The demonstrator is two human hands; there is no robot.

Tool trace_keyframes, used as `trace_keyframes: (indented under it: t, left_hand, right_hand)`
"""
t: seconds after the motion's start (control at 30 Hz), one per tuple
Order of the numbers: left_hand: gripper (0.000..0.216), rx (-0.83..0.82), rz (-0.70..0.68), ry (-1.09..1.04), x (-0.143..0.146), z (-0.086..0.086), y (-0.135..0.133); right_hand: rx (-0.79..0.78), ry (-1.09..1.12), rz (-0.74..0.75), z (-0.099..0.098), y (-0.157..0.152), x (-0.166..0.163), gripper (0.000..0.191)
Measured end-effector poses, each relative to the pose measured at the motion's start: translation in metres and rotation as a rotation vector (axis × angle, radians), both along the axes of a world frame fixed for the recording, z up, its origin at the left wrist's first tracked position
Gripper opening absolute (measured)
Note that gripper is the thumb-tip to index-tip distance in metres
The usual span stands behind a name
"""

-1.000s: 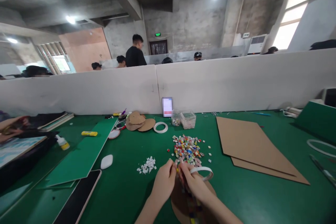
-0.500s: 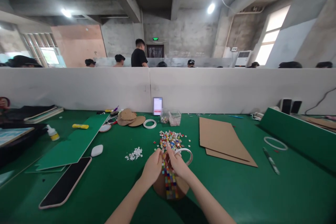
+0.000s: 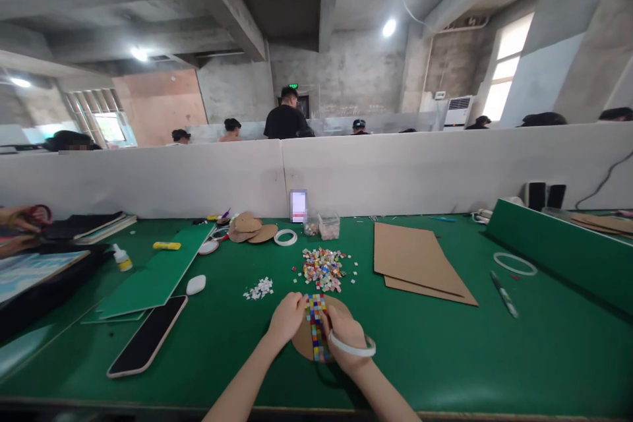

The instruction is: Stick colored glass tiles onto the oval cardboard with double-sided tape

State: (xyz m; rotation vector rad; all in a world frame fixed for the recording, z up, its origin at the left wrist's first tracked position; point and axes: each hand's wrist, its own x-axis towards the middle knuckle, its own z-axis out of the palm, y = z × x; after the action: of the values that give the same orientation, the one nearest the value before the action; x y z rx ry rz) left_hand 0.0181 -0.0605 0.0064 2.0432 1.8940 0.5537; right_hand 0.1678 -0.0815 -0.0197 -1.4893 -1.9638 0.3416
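A round cardboard disc (image 3: 302,337) lies on the green table in front of me, with a band of small coloured mosaic tiles (image 3: 317,328) running down its middle. My left hand (image 3: 288,318) is closed at the disc's upper left edge, thumb and fingers beside the top of the tile band. Over the disc's right side is my right hand (image 3: 347,337), its fingers curled in at the tiles. A white tape roll (image 3: 355,348) loops around that hand. What the right fingertips touch is partly hidden. Beyond the disc sits a pile of mixed tiles (image 3: 324,269).
White tiles (image 3: 259,289) lie left of the pile. Cardboard sheets (image 3: 418,257) are at right, near a pen (image 3: 504,294). At left are a phone (image 3: 148,337), a white case (image 3: 196,285) and green boards (image 3: 158,270). Another person's hands (image 3: 20,224) show at far left.
Both hands have drawn apart and lower, showing more of the tile band. The tape roll has swung from above my right hand down to its lower side. The view has shifted slightly.
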Motion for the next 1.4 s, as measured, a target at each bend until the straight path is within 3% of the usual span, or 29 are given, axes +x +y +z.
trace_keyframes:
  t: [0.33,0.87,1.17,1.4]
  left_hand:
    - [0.033,-0.041,-0.127,0.244,0.005,0.003,0.002]
    - [0.031,-0.107,-0.302,0.290,-0.009,0.006,0.012]
    - [0.025,-0.033,-0.232,0.354,0.000,0.006,0.002]
    - [0.028,0.049,-0.270,0.382,0.003,0.000,-0.004]
  right_hand:
    - [0.158,-0.175,0.011,-0.007,0.003,0.001,0.026]
    - [0.271,-0.242,-0.015,-0.021,0.006,0.001,0.021]
    - [0.275,-0.250,-0.008,-0.015,0.003,0.002,0.023]
    - [0.235,-0.277,0.037,-0.012,0.002,0.005,0.020]
